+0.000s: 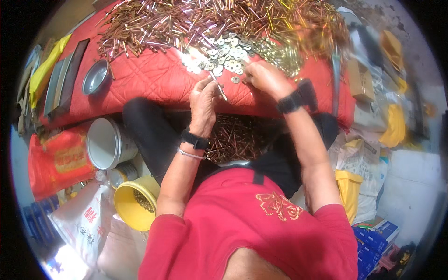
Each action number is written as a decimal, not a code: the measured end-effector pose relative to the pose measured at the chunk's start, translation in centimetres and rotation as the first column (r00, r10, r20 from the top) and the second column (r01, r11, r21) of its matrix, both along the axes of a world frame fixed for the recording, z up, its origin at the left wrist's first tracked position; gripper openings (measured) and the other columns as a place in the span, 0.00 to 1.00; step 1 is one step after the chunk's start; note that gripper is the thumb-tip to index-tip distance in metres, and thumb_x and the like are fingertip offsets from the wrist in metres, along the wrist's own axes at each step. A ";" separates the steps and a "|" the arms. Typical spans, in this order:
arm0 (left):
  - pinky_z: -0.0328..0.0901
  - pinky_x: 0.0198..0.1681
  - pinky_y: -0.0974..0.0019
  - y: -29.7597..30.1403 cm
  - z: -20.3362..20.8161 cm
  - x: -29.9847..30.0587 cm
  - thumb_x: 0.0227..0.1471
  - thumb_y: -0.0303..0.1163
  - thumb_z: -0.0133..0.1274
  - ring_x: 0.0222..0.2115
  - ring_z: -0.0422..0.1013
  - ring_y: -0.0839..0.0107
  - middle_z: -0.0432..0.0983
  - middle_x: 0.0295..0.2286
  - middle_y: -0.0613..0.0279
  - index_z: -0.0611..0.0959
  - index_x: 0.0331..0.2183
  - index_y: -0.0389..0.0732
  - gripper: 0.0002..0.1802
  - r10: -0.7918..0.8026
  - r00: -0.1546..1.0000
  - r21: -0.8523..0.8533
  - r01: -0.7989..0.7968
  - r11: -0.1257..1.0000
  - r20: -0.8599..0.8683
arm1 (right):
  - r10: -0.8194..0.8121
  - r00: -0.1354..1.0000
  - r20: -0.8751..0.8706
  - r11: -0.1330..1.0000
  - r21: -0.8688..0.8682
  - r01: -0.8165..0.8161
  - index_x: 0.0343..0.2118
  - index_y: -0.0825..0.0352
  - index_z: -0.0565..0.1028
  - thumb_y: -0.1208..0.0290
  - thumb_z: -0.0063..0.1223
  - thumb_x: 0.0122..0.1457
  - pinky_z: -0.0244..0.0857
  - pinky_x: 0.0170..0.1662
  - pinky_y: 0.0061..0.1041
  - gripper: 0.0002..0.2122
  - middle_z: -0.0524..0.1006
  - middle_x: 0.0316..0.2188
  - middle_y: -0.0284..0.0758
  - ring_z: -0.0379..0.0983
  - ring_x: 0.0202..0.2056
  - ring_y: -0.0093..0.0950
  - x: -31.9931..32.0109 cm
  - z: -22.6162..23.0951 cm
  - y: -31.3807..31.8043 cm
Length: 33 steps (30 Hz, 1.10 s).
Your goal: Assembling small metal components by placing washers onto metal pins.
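Note:
My left hand (204,101) is closed round a slim metal bolt (222,93), which slants up between thumb and fingers over the front of the red quilted cloth (154,77). To its right my right hand (265,78) reaches to the near edge of a heap of flat round washers (228,55). Its fingertips are bent together; whatever they pinch is hidden. One loose washer (235,80) lies on the cloth between my hands. Beside the washers is a pile of small brass-coloured parts (284,58).
A large heap of long metal bolts (186,21) spreads across the back. At the left sit a metal bowl (96,77), a white bucket (103,143) and a yellow bucket (135,201) with small parts. More bolts (235,139) lie between my legs. A cardboard box (360,80) stands right.

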<state>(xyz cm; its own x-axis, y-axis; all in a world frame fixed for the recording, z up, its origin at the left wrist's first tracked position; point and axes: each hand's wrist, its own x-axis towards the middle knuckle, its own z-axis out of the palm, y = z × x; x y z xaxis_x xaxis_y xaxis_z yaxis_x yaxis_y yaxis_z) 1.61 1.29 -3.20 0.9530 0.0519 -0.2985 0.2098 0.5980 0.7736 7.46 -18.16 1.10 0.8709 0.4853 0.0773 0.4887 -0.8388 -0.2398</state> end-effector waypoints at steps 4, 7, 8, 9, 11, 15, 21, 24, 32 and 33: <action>0.65 0.24 0.78 -0.3 1.0 0.1 0.50 0.26 0.53 0.21 0.67 0.83 0.77 0.28 0.59 0.73 0.39 0.34 0.13 0.031 0.999 -0.015 -0.031 0.999 -0.015 | 0.049 0.998 -0.038 0.994 -0.093 -0.053 0.23 0.65 0.75 0.71 0.52 0.49 0.66 0.32 0.41 0.04 0.74 0.22 0.45 0.73 0.29 0.44 2.8 0.7 -0.2; 0.66 0.27 0.77 0.7 0.9 -0.1 0.50 0.30 0.54 0.23 0.70 0.80 0.77 0.28 0.62 0.74 0.39 0.36 0.14 0.036 0.999 -0.026 -0.035 0.999 0.023 | -0.051 0.999 -0.001 0.993 -0.108 0.050 0.24 0.66 0.76 0.70 0.53 0.49 0.67 0.34 0.38 0.05 0.76 0.25 0.44 0.73 0.29 0.43 1.9 1.6 -0.5; 0.66 0.27 0.77 1.2 0.3 0.1 0.50 0.30 0.55 0.24 0.71 0.80 0.77 0.28 0.61 0.74 0.39 0.36 0.14 0.022 0.999 -0.034 -0.021 0.999 0.042 | -0.009 1.000 -0.022 0.999 -0.034 0.008 0.24 0.66 0.76 0.70 0.54 0.49 0.67 0.34 0.38 0.05 0.76 0.25 0.44 0.73 0.29 0.43 1.7 1.4 -0.6; 0.67 0.27 0.77 1.6 0.0 0.3 0.50 0.30 0.55 0.24 0.71 0.80 0.78 0.28 0.61 0.74 0.39 0.36 0.14 -0.002 0.998 -0.041 0.004 0.999 0.060 | 0.024 0.999 -0.042 0.999 0.042 -0.022 0.24 0.66 0.76 0.69 0.54 0.49 0.67 0.34 0.38 0.06 0.76 0.25 0.44 0.73 0.29 0.43 1.3 1.1 -0.8; 0.67 0.27 0.77 1.8 -0.8 0.2 0.50 0.30 0.55 0.25 0.72 0.80 0.78 0.28 0.61 0.73 0.39 0.36 0.14 -0.008 0.998 -0.039 0.010 0.999 0.055 | 0.072 0.990 -0.119 0.993 0.097 -0.060 0.24 0.66 0.76 0.69 0.55 0.49 0.66 0.33 0.38 0.06 0.75 0.25 0.44 0.73 0.29 0.43 0.7 0.7 -0.9; 0.67 0.27 0.77 0.8 0.3 -0.3 0.50 0.30 0.55 0.25 0.72 0.80 0.78 0.28 0.61 0.74 0.39 0.37 0.14 0.027 1.000 -0.018 -0.027 0.999 0.003 | 0.040 0.990 -0.136 0.997 0.066 -0.031 0.25 0.65 0.76 0.69 0.56 0.48 0.66 0.34 0.37 0.05 0.75 0.23 0.44 0.73 0.29 0.43 0.0 -0.1 -0.8; 0.68 0.29 0.75 0.7 0.2 0.0 0.50 0.30 0.55 0.26 0.73 0.78 0.78 0.30 0.60 0.74 0.39 0.36 0.14 0.017 1.000 -0.005 -0.017 1.000 0.014 | -0.046 0.996 0.080 0.956 -0.287 0.067 0.23 0.68 0.79 0.72 0.48 0.48 0.71 0.28 0.35 0.08 0.78 0.24 0.44 0.77 0.27 0.39 0.9 -0.3 4.2; 0.70 0.31 0.72 0.3 0.7 -0.1 0.51 0.29 0.54 0.29 0.74 0.75 0.78 0.31 0.60 0.74 0.39 0.36 0.13 0.022 0.999 -0.053 -0.021 0.998 0.024 | 0.009 0.999 0.038 0.925 -0.380 0.006 0.23 0.66 0.80 0.72 0.49 0.47 0.71 0.31 0.35 0.07 0.78 0.24 0.43 0.77 0.29 0.38 2.0 -0.1 5.8; 0.71 0.39 0.64 0.1 1.5 -0.4 0.53 0.30 0.52 0.33 0.72 0.69 0.76 0.33 0.59 0.73 0.41 0.34 0.14 0.004 0.998 -0.114 0.003 0.994 0.060 | -0.001 1.000 -0.026 0.933 0.359 0.010 0.32 0.65 0.78 0.71 0.50 0.53 0.68 0.28 0.25 0.07 0.79 0.23 0.34 0.76 0.25 0.27 -2.4 -1.2 -1.5; 0.70 0.37 0.66 -0.3 1.6 -0.4 0.54 0.32 0.51 0.31 0.71 0.72 0.75 0.32 0.61 0.73 0.42 0.34 0.15 -0.021 0.998 -0.110 0.028 0.994 0.064 | -0.058 0.992 -0.115 0.844 0.526 0.110 0.33 0.65 0.77 0.71 0.51 0.54 0.68 0.29 0.24 0.07 0.79 0.24 0.33 0.76 0.25 0.24 -3.5 -1.1 -2.0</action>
<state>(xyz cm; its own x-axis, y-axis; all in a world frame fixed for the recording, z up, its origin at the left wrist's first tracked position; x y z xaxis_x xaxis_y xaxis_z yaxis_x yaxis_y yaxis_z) 1.21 1.04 -1.64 0.9705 -0.0016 -0.2409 0.1787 0.6757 0.7152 3.94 -20.12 -0.01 0.9222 0.3178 0.2204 0.3766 -0.6079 -0.6991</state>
